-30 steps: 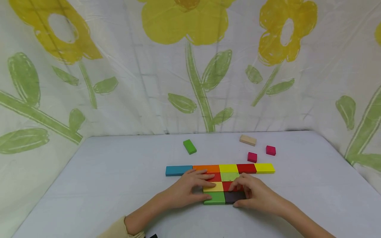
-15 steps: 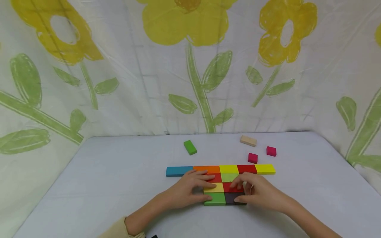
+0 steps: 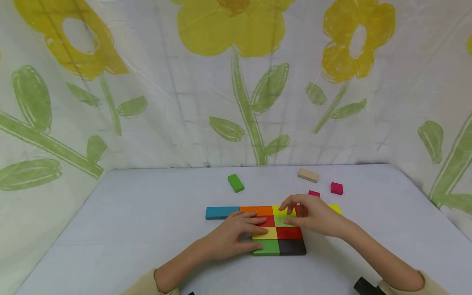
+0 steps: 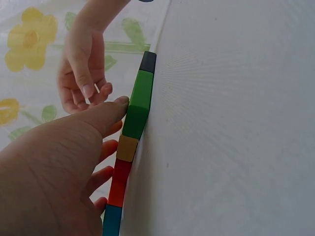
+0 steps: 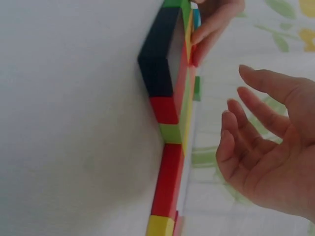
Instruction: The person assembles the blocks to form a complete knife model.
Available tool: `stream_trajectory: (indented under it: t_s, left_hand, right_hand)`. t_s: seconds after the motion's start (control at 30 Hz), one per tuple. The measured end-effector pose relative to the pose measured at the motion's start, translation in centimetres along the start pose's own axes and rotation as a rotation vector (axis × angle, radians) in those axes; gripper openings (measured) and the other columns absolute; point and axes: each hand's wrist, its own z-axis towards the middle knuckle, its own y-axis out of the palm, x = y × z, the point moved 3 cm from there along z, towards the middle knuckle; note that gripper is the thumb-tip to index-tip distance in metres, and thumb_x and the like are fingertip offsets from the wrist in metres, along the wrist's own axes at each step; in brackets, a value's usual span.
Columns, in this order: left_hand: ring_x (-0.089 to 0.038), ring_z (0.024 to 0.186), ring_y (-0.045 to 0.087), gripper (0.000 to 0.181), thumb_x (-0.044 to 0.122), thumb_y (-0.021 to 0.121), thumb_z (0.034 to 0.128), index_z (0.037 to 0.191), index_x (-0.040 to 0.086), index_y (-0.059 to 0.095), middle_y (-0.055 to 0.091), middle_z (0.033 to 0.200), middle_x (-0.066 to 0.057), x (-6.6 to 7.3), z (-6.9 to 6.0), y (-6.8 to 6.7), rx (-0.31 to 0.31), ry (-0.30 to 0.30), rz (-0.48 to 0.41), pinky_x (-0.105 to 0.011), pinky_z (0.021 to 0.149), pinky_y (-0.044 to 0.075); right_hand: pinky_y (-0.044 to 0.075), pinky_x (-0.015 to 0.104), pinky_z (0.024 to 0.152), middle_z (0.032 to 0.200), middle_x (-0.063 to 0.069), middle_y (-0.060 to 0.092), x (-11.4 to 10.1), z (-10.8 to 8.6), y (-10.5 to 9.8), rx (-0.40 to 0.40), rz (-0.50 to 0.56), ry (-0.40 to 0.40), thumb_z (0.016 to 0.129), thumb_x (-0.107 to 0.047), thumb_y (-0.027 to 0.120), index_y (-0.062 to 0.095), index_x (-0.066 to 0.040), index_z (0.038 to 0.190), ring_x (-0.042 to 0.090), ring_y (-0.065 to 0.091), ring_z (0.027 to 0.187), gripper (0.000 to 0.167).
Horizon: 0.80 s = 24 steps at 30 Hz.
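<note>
My left hand [image 3: 234, 235] rests with spread fingers on the left side of flat coloured blocks laid edge to edge. Under or beside its fingers lie a red block [image 3: 269, 222], a pale yellow block [image 3: 272, 234] and a green block [image 3: 268, 248]. Above the upper right part of the blocks hovers my right hand [image 3: 313, 216], fingers loosely bent. The right wrist view shows nothing in that hand and a gap to the blocks. It partly hides the back row's red and yellow blocks. A black block [image 3: 292, 247] and a dark red block [image 3: 289, 233] lie uncovered in front.
The back row includes a blue block [image 3: 219, 213] and an orange block [image 3: 259, 210]. Behind it lie a loose green block [image 3: 236, 183], a beige block [image 3: 308, 175] and two pink blocks, one pink block [image 3: 336, 188] farther right. A flower-printed curtain [image 3: 155, 135] hangs behind the table.
My right hand has lifted off the black and dark red blocks and moved away from me, over the back rows. The left hand stays in place.
</note>
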Motion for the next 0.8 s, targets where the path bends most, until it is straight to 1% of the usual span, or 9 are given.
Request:
stream_trajectory:
  t_s: [0.1, 0.27, 0.37, 0.43, 0.57, 0.73, 0.8]
  left_hand:
    - [-0.02, 0.15, 0.046, 0.044, 0.038, 0.072, 0.1008, 0.141, 0.02, 0.071, 0.057, 0.156, 0.006, 0.1, 0.0, -0.1, 0.014, 0.011, 0.003, -0.066, 0.124, 0.025]
    - [-0.022, 0.147, 0.05, 0.04, 0.035, 0.073, 0.1007, 0.137, 0.019, 0.073, 0.06, 0.153, 0.003, 0.1, -0.2, -0.2, 0.064, 0.038, 0.023, -0.058, 0.122, 0.034]
    - [-0.023, 0.146, 0.051, 0.038, 0.036, 0.074, 0.1001, 0.135, 0.02, 0.075, 0.063, 0.15, 0.002, 0.1, -0.2, -0.4, 0.096, 0.032, 0.044, -0.057, 0.121, 0.037]
    - [-0.023, 0.145, 0.051, 0.038, 0.038, 0.074, 0.0994, 0.134, 0.021, 0.076, 0.065, 0.148, 0.001, 0.2, -0.2, -0.6, 0.113, 0.022, 0.056, -0.06, 0.12, 0.036]
    - [-0.023, 0.145, 0.05, 0.039, 0.04, 0.074, 0.099, 0.133, 0.021, 0.076, 0.066, 0.146, 0.003, 0.0, -0.3, -0.8, 0.123, -0.007, 0.076, -0.067, 0.12, 0.031]
    - [-0.024, 0.147, 0.049, 0.039, 0.039, 0.074, 0.0995, 0.134, 0.021, 0.076, 0.066, 0.146, 0.004, -0.2, -0.3, -0.7, 0.106, -0.015, 0.08, -0.068, 0.121, 0.028]
    - [-0.026, 0.147, 0.049, 0.039, 0.039, 0.074, 0.0996, 0.134, 0.02, 0.075, 0.066, 0.146, 0.004, -0.2, -0.3, -0.7, 0.095, -0.012, 0.073, -0.069, 0.121, 0.026]
  right_hand:
    - [0.052, 0.024, 0.064, 0.097, -0.002, 0.066, -0.1, 1.0, -0.4, 0.001, -0.011, -0.004, 0.093, -0.017, 0.081, 0.072, -0.006, 0.113, 0.01, 0.058, 0.071, 0.025]
    - [0.055, 0.025, 0.068, 0.097, 0.0, 0.068, -0.1, 2.9, -0.8, -0.003, -0.036, -0.01, 0.095, -0.017, 0.079, 0.072, -0.004, 0.113, 0.012, 0.061, 0.077, 0.023]
    - [0.056, 0.025, 0.071, 0.098, 0.001, 0.069, -0.2, 4.0, -1.1, -0.002, -0.056, -0.009, 0.095, -0.018, 0.078, 0.073, -0.003, 0.114, 0.013, 0.061, 0.078, 0.025]
    - [0.056, 0.026, 0.072, 0.097, 0.002, 0.07, -0.2, 4.7, -1.3, 0.0, -0.064, -0.002, 0.095, -0.019, 0.079, 0.073, -0.003, 0.114, 0.013, 0.062, 0.078, 0.026]
    - [0.057, 0.027, 0.072, 0.097, 0.004, 0.071, -0.2, 6.3, -1.5, -0.004, -0.062, 0.001, 0.096, -0.017, 0.078, 0.073, -0.001, 0.115, 0.017, 0.063, 0.079, 0.026]
    - [0.057, 0.029, 0.078, 0.099, 0.005, 0.071, -0.1, 8.3, -1.5, -0.02, -0.062, 0.008, 0.098, -0.017, 0.076, 0.072, 0.0, 0.118, 0.018, 0.064, 0.081, 0.027]
    - [0.057, 0.03, 0.078, 0.1, 0.006, 0.071, 0.1, 9.0, -1.4, -0.029, -0.064, 0.023, 0.098, -0.018, 0.076, 0.072, 0.0, 0.119, 0.019, 0.064, 0.081, 0.027]
